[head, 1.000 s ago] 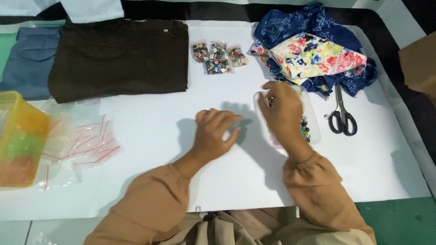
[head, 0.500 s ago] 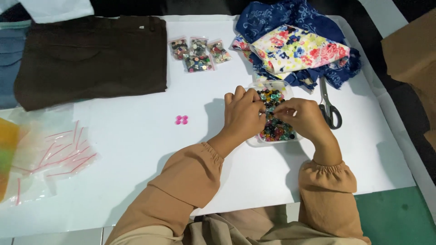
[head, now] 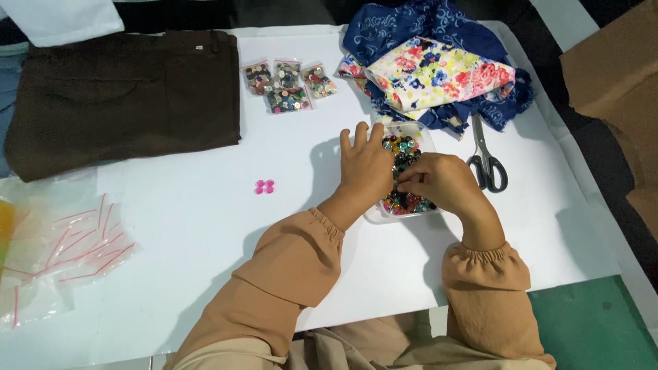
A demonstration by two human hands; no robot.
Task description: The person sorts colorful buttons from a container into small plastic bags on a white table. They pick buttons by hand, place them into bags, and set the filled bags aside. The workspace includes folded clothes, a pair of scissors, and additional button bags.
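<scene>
Left hand (head: pixel 367 164) flat, fingers spread, on button tray (head: pixel 404 205) near table's (head: pixel 205 260) far-right edge; right hand (head: pixel 439 181) pinching buttons (head: pixel 404 149).

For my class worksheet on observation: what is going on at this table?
A person in tan sleeves works over a clear tray of mixed coloured buttons. The left hand rests at the tray's left edge; the right hand picks among the buttons. Two pink buttons lie apart on the white table, scissors beside the tray.

Both hands (head: pixel 404 175) now in button tray (head: pixel 411 205)
</scene>
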